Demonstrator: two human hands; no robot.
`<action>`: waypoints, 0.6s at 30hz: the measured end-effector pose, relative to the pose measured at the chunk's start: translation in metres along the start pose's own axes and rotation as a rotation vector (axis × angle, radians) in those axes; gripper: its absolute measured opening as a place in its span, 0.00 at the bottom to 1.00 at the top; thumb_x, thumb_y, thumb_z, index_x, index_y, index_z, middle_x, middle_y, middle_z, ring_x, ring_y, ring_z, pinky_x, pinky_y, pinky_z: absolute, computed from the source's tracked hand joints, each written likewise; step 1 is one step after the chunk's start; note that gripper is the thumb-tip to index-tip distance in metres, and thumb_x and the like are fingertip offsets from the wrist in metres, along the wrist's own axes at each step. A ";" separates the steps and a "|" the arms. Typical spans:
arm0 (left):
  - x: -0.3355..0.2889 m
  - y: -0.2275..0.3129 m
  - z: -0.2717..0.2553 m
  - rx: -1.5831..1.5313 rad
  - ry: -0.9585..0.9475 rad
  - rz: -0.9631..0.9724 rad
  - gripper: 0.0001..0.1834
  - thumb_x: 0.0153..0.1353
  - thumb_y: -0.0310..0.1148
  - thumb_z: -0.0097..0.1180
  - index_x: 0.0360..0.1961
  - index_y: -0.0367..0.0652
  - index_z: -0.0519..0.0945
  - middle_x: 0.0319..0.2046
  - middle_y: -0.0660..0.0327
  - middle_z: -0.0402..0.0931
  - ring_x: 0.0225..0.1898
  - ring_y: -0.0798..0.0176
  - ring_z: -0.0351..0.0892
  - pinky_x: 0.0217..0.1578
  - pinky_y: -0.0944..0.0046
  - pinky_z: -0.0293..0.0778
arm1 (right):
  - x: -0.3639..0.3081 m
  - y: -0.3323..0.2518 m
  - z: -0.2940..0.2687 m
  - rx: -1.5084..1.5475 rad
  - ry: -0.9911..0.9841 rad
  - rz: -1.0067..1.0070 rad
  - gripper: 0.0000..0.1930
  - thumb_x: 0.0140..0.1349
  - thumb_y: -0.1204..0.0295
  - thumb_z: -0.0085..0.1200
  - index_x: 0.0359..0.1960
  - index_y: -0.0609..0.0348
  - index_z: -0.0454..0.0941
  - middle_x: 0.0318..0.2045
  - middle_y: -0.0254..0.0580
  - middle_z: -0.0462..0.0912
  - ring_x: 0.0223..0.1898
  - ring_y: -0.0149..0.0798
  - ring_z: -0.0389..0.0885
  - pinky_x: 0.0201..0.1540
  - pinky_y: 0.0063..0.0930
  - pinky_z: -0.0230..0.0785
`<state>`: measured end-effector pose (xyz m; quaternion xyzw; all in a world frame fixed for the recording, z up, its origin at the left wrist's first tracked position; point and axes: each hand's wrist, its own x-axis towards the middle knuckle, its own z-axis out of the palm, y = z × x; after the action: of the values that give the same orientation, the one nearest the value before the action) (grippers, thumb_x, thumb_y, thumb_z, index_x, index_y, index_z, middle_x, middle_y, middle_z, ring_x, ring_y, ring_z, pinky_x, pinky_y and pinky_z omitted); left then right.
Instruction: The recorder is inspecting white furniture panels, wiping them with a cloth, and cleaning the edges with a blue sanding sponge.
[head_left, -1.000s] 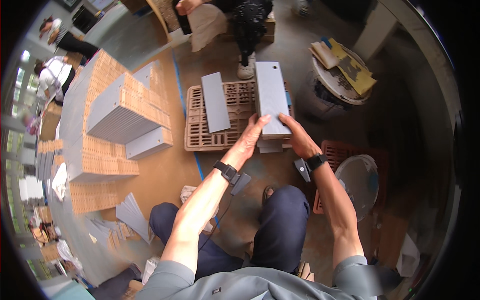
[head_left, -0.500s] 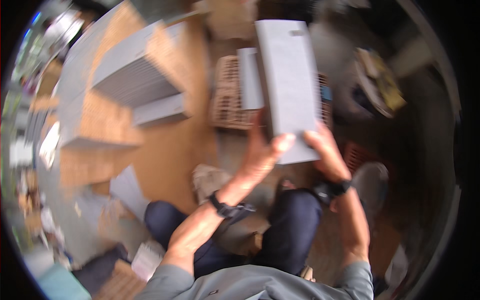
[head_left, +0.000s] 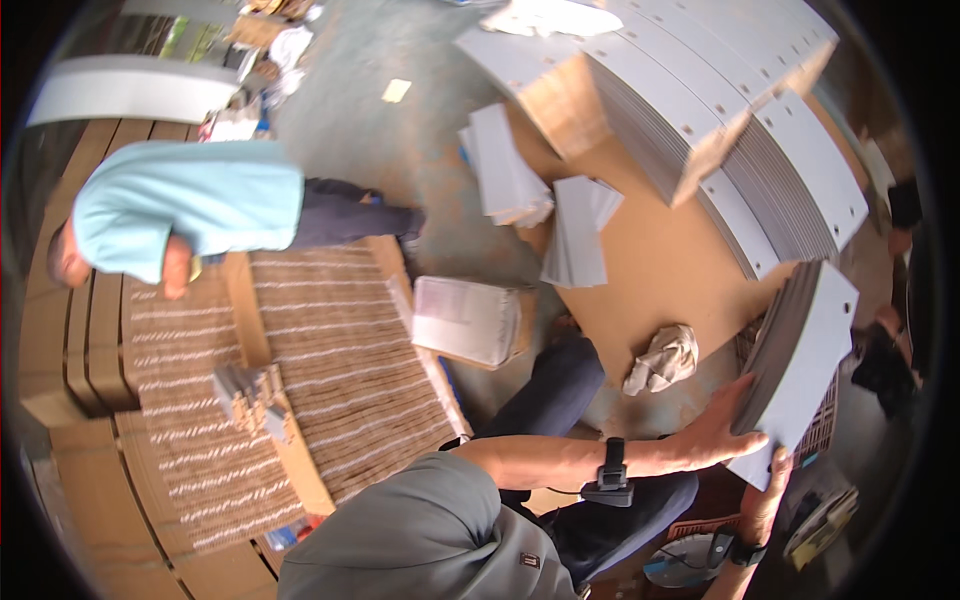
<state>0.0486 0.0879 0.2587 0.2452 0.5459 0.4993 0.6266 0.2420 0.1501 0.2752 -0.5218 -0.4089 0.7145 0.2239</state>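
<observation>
A stack of long grey panels (head_left: 805,365) sits at the right, tilted, with a small hole near the far end of its top panel. My left hand (head_left: 712,428) grips its near left side, thumb on the top face and fingers along the layered edge. Against the near end my right hand (head_left: 768,490) closes, its thumb on the panels; its other fingers are partly hidden. Beyond the held stack stand larger rows of grey panels (head_left: 700,60). Several loose grey panels (head_left: 578,235) lie by the brown board's left edge.
A brown board (head_left: 640,270) lies on the floor, with a crumpled cloth (head_left: 665,360) at its near edge. A white-topped box (head_left: 468,320) stands near my knee. Leftward, a person in a light blue shirt (head_left: 200,210) bends over a brown striped stack (head_left: 330,350).
The view has swung left, bringing the other person and the striped stack into sight. The grey panels remain between my hands and now appear farther right and tilted.
</observation>
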 end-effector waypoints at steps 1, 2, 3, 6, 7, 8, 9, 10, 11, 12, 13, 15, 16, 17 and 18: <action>-0.018 0.017 -0.008 -0.070 0.062 -0.027 0.59 0.54 0.56 0.63 0.74 0.32 0.43 0.68 0.36 0.48 0.72 0.39 0.45 0.71 0.45 0.47 | -0.003 -0.011 0.018 -0.014 -0.050 0.028 0.39 0.62 0.42 0.56 0.63 0.63 0.66 0.55 0.43 0.74 0.58 0.39 0.71 0.62 0.38 0.59; -0.034 0.034 -0.015 -0.111 0.094 -0.022 0.59 0.55 0.59 0.61 0.74 0.33 0.44 0.70 0.36 0.47 0.73 0.39 0.43 0.71 0.45 0.45 | -0.008 -0.028 0.038 -0.020 -0.102 0.042 0.40 0.62 0.42 0.56 0.63 0.63 0.66 0.55 0.43 0.73 0.58 0.39 0.71 0.62 0.38 0.59; -0.052 0.042 -0.015 -0.125 0.147 -0.008 0.59 0.55 0.59 0.61 0.74 0.33 0.44 0.70 0.36 0.47 0.73 0.39 0.43 0.71 0.45 0.45 | -0.016 -0.043 0.053 -0.038 -0.156 0.054 0.40 0.62 0.42 0.56 0.63 0.63 0.66 0.55 0.43 0.73 0.58 0.39 0.70 0.62 0.38 0.59; -0.092 0.072 -0.023 -0.008 0.257 0.013 0.59 0.57 0.59 0.62 0.74 0.34 0.43 0.70 0.39 0.46 0.71 0.42 0.51 0.70 0.52 0.53 | -0.029 -0.068 0.079 -0.058 -0.301 0.050 0.39 0.62 0.43 0.57 0.63 0.63 0.66 0.55 0.42 0.74 0.58 0.40 0.70 0.62 0.39 0.60; -0.108 0.082 -0.027 -0.019 0.310 0.038 0.59 0.57 0.59 0.62 0.74 0.34 0.43 0.70 0.39 0.46 0.71 0.42 0.51 0.70 0.52 0.53 | -0.038 -0.080 0.095 -0.073 -0.349 0.060 0.39 0.62 0.44 0.57 0.63 0.63 0.66 0.55 0.42 0.74 0.58 0.40 0.70 0.62 0.39 0.60; -0.125 0.088 -0.030 -0.028 0.376 0.119 0.60 0.57 0.60 0.62 0.74 0.32 0.43 0.70 0.38 0.48 0.71 0.44 0.51 0.70 0.52 0.52 | -0.046 -0.089 0.109 -0.084 -0.398 0.094 0.39 0.61 0.45 0.59 0.63 0.62 0.66 0.55 0.42 0.74 0.58 0.40 0.70 0.62 0.39 0.60; -0.138 0.090 -0.030 -0.046 0.429 0.206 0.61 0.56 0.61 0.62 0.73 0.29 0.44 0.69 0.38 0.50 0.71 0.45 0.52 0.70 0.52 0.51 | -0.050 -0.095 0.117 -0.110 -0.450 0.123 0.39 0.60 0.45 0.60 0.64 0.63 0.67 0.56 0.42 0.74 0.59 0.40 0.70 0.62 0.39 0.59; -0.157 0.091 -0.029 -0.043 0.518 0.115 0.63 0.55 0.64 0.62 0.72 0.25 0.45 0.68 0.38 0.54 0.72 0.47 0.52 0.69 0.52 0.52 | -0.060 -0.103 0.134 -0.118 -0.512 0.136 0.40 0.60 0.46 0.60 0.66 0.62 0.64 0.57 0.43 0.73 0.59 0.41 0.70 0.63 0.39 0.59; -0.178 0.099 -0.030 -0.063 0.567 0.152 0.63 0.55 0.64 0.62 0.72 0.25 0.45 0.68 0.38 0.54 0.72 0.47 0.52 0.69 0.52 0.52 | -0.072 -0.112 0.149 -0.133 -0.572 0.152 0.41 0.60 0.47 0.60 0.67 0.62 0.62 0.59 0.44 0.71 0.60 0.43 0.69 0.63 0.39 0.59; -0.201 0.109 -0.030 -0.115 0.622 0.135 0.62 0.55 0.64 0.63 0.72 0.27 0.45 0.67 0.39 0.56 0.70 0.47 0.56 0.68 0.53 0.55 | -0.083 -0.119 0.163 -0.166 -0.634 0.147 0.42 0.60 0.47 0.60 0.68 0.62 0.62 0.59 0.44 0.71 0.60 0.42 0.68 0.63 0.39 0.59; -0.219 0.119 -0.028 -0.170 0.681 0.126 0.62 0.55 0.63 0.63 0.72 0.29 0.45 0.66 0.40 0.57 0.68 0.48 0.59 0.66 0.54 0.58 | -0.087 -0.129 0.176 -0.202 -0.705 0.139 0.42 0.59 0.46 0.61 0.68 0.61 0.62 0.60 0.44 0.71 0.61 0.42 0.68 0.63 0.39 0.58; -0.270 0.154 -0.017 -0.331 0.725 0.125 0.60 0.56 0.62 0.64 0.73 0.32 0.45 0.65 0.42 0.59 0.66 0.50 0.62 0.65 0.55 0.61 | -0.115 -0.150 0.204 -0.256 -0.817 0.180 0.43 0.59 0.47 0.61 0.69 0.60 0.61 0.61 0.43 0.69 0.62 0.42 0.66 0.64 0.39 0.57; -0.293 0.165 -0.017 -0.454 0.714 0.089 0.59 0.57 0.60 0.64 0.74 0.34 0.45 0.64 0.43 0.61 0.64 0.52 0.65 0.63 0.57 0.63 | -0.128 -0.154 0.218 -0.294 -0.872 0.185 0.42 0.59 0.47 0.61 0.69 0.60 0.61 0.61 0.43 0.70 0.62 0.42 0.66 0.64 0.38 0.57; -0.305 0.154 -0.017 -0.475 0.737 0.130 0.59 0.57 0.60 0.64 0.74 0.34 0.45 0.64 0.43 0.61 0.64 0.52 0.65 0.63 0.57 0.63 | -0.142 -0.157 0.232 -0.333 -0.924 0.191 0.42 0.59 0.48 0.62 0.69 0.60 0.62 0.61 0.43 0.70 0.62 0.42 0.66 0.65 0.38 0.57; -0.319 0.127 -0.016 -0.494 0.865 0.164 0.58 0.57 0.60 0.65 0.73 0.34 0.47 0.65 0.42 0.59 0.66 0.52 0.61 0.64 0.56 0.61 | -0.158 -0.154 0.251 -0.347 -0.998 0.217 0.42 0.59 0.49 0.62 0.69 0.60 0.62 0.61 0.44 0.70 0.62 0.41 0.67 0.65 0.37 0.57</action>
<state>0.0189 -0.1526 0.5024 -0.0977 0.5999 0.7170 0.3413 0.0489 0.0318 0.5201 -0.1873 -0.5212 0.8167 -0.1622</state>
